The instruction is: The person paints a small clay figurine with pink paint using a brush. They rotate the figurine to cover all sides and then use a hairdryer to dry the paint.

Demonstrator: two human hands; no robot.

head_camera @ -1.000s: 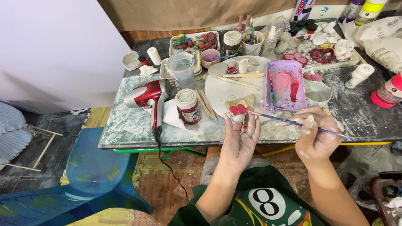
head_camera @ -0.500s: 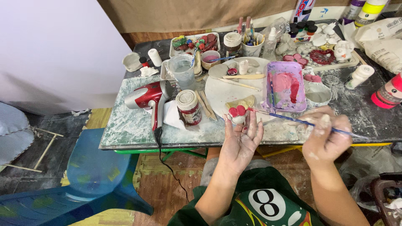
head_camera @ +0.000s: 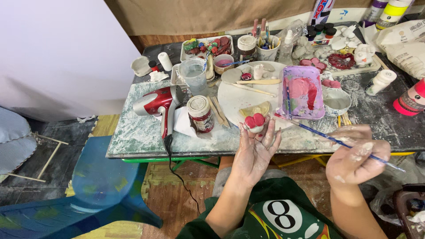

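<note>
Clay, red-painted on top and bare below, sat pinched in the fingertips of my left hand: a small figure, light but probably brittle, its paint maybe wet, so I held it by the unpainted base. My right hand was closed around a thin brush, its tip pointing past the figure toward the purple tray beyond my grip.

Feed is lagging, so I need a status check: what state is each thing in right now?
Left hand: holds figurine.
Right hand: grips brush.
Figurine: top painted red, base bare.
Brush: tip over the palette.
Palette: smeared with red paint.
Jar: lid on, upright.
Hairdryer: lying down.
</note>
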